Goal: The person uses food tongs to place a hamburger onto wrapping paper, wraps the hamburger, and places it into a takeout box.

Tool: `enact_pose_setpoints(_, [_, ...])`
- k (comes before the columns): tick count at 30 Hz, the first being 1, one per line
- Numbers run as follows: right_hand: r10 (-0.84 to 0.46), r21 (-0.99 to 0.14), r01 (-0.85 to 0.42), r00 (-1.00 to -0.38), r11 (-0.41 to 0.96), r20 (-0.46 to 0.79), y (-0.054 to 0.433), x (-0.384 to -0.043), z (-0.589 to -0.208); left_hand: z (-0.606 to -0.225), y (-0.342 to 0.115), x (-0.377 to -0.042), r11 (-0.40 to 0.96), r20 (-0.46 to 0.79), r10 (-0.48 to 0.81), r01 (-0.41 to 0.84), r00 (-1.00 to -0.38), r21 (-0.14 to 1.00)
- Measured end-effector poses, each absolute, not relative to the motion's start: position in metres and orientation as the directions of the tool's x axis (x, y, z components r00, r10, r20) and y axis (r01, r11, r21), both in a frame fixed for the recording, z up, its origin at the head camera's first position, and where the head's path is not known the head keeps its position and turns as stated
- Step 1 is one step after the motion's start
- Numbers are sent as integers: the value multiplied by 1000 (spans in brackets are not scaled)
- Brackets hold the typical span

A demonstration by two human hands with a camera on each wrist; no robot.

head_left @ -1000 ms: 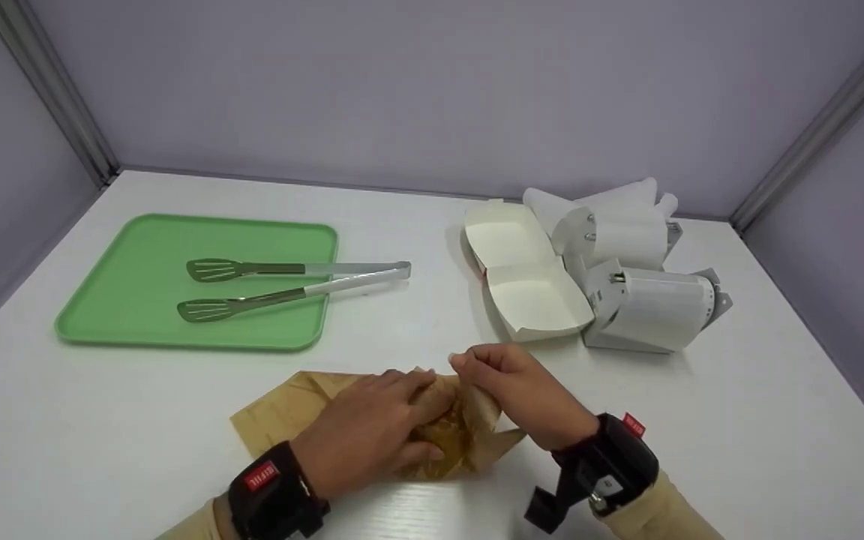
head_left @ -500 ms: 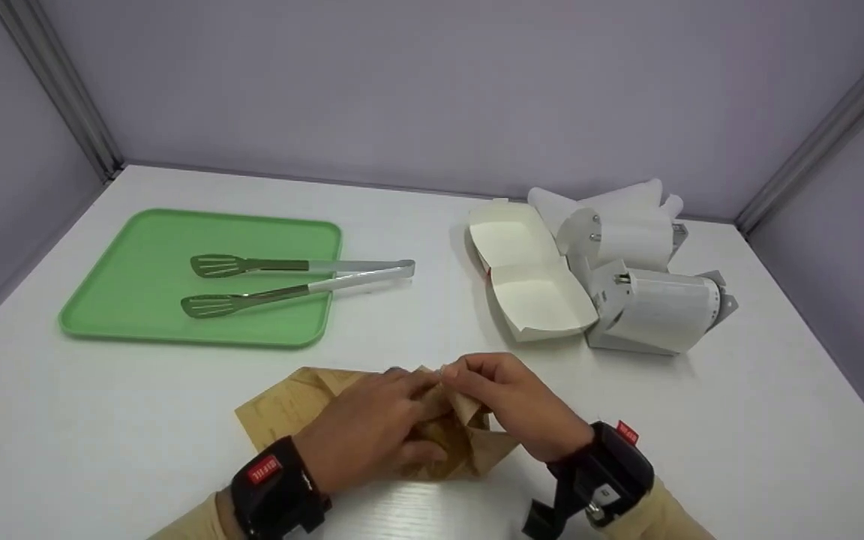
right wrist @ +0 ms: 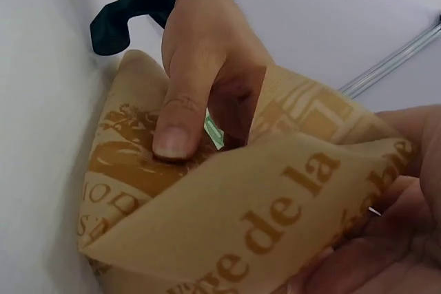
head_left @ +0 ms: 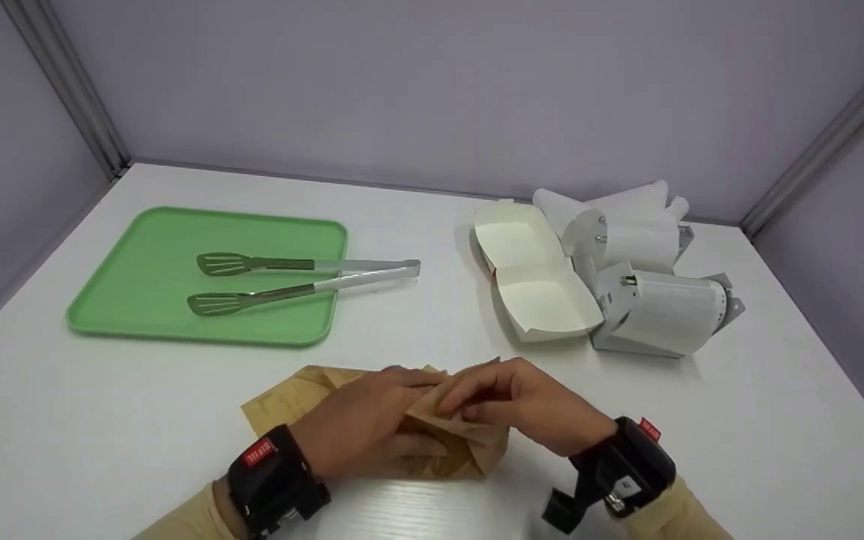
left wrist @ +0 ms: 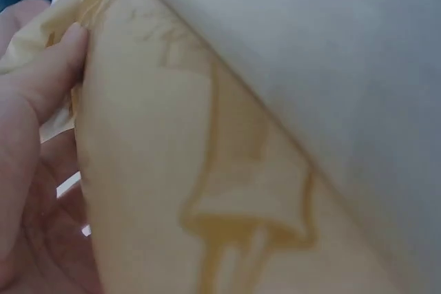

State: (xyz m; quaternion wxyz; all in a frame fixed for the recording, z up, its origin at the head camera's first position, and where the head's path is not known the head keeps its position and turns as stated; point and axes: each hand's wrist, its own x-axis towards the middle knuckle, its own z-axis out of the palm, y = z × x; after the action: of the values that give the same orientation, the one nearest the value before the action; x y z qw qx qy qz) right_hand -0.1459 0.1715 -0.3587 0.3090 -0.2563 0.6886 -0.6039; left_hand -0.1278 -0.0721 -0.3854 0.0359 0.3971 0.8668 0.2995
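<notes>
A sheet of brown printed wrapping paper (head_left: 282, 401) lies bunched at the front of the table, folded over a bulge. Whatever is inside is hidden. My left hand (head_left: 361, 424) holds the bunched part, fingers over its far side and thumb on the near side. From the right, my right hand (head_left: 533, 401) pinches a pointed flap of the paper and bends it over toward the left hand. In the right wrist view, the left thumb (right wrist: 176, 135) presses on the paper behind the raised flap (right wrist: 255, 218), which bears large printed letters.
Behind to the left is a green tray (head_left: 124, 270), with metal tongs (head_left: 282, 292) lying across it, handles past its right edge. An unfolded cardboard box (head_left: 518, 232) lies at back right, beside white roll holders (head_left: 672, 311). Walls bound the table.
My right hand has drawn the paper's right edge up and over to the left, so the flap now covers more of the bulge. The left hand stays in place.
</notes>
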Motion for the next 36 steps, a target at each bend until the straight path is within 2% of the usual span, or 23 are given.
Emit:
enact_pose_setpoints(3, [-745, -992, 37, -657, 123, -117, 176, -148, -360, -385, -75, -130, 521, 118, 701, 619, -703, 588])
enact_pose_setpoints(6, [-757, -991, -7, -645, 135, -99, 176, -148, -361, -385, -76, -131, 518, 107, 701, 608, -705, 602])
enact_pose_setpoints(12, [-752, -905, -293, -658, 308, -43, 171, -141, -355, -383, -78, -133, 477, 140, 716, 625, -684, 618])
enact_pose_setpoints(18, [-751, -727, -535, -659, 429, 42, 163, -133, -353, -381, -79, -131, 552, 55, 667, 543, -743, 632])
enact_pose_setpoints(27, [-766, -499, -685, -640, 531, 64, 156, -123, -360, -378, -80, -131, 584, -7, 661, 509, -750, 632])
enact_pose_setpoints(36, [-775, -407, -740, -622, 536, 112, 152, -120, -369, -370, -88, -131, 530, -18, 711, 519, -703, 670])
